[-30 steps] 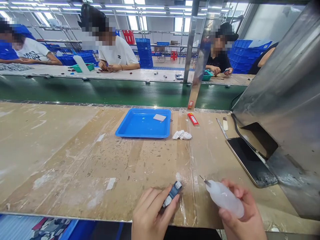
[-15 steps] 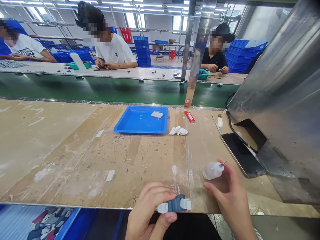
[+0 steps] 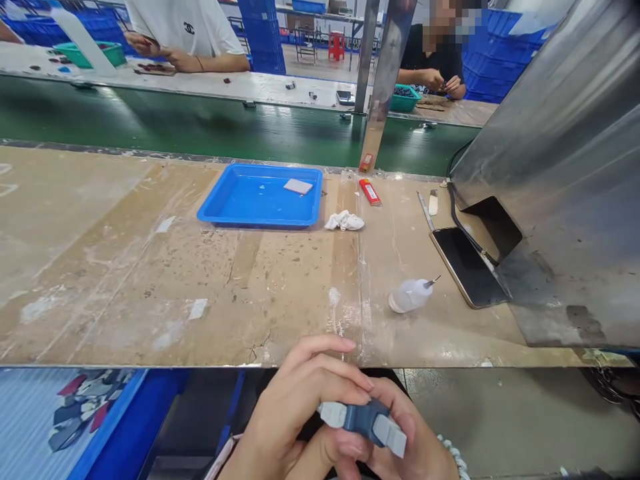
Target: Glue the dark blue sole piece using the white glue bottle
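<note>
Both of my hands hold a small dark blue part with pale grey ends [image 3: 363, 421] below the front edge of the workbench [image 3: 150, 267]. My left hand [image 3: 295, 407] pinches it from the top and left. My right hand [image 3: 400, 447] cups it from underneath and the right. A small translucent squeeze bottle with a needle tip [image 3: 411, 295] lies on its side on the bench, apart from my hands.
A blue tray [image 3: 260, 200] holding a grey pad [image 3: 298, 186] sits mid-bench, with a crumpled white wipe [image 3: 345, 221], a red lighter [image 3: 371, 192] and a phone [image 3: 467, 265] nearby. A large metal housing [image 3: 565, 173] fills the right. Other people work beyond the green conveyor [image 3: 200, 127]. A blue bin of parts [image 3: 75, 413] sits lower left.
My right hand set the squeeze bottle down on the bench and came back to the part. Both hands now hold the part below the bench edge. The view tilted downward.
</note>
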`<state>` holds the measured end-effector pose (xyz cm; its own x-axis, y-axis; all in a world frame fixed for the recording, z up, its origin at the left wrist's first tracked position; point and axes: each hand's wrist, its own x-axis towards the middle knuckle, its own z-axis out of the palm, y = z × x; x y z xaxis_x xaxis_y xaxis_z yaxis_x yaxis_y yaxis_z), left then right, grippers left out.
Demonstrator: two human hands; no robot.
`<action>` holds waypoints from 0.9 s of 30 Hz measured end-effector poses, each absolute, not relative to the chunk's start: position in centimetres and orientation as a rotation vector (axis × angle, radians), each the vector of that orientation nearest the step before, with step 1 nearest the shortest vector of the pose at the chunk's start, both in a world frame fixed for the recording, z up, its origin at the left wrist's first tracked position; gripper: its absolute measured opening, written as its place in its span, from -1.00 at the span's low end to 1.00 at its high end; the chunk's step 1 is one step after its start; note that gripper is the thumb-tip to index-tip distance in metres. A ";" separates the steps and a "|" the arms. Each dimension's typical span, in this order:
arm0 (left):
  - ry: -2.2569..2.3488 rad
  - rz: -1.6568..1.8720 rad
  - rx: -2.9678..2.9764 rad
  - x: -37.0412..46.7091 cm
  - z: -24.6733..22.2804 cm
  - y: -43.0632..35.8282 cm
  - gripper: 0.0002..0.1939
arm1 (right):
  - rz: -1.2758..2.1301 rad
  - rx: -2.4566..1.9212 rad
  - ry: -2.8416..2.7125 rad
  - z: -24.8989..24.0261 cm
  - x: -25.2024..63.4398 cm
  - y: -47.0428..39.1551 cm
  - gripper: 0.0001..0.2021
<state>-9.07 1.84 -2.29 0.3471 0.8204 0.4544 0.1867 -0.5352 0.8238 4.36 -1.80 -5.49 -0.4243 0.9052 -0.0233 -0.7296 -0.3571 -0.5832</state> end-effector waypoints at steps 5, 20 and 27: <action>0.782 0.975 2.095 -10.5 -2.2 2.6 -0.83 | 2.008 -0.340 -0.594 -6.7 4.1 -2.1 -0.40; 0.604 1.020 1.967 -10.7 -1.5 2.5 -0.71 | 1.557 -0.755 -0.927 -6.3 5.0 -3.2 -0.54; 0.339 0.954 1.777 -9.5 -1.5 3.2 -0.71 | 1.586 -0.758 -0.939 -9.0 5.3 -4.2 -0.63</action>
<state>-9.54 3.16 -1.50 0.6433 0.6245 0.4430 -0.2050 -0.4170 0.8855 5.28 -4.21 -9.00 -0.2054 0.9787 0.0031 -0.4734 -0.0966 -0.8755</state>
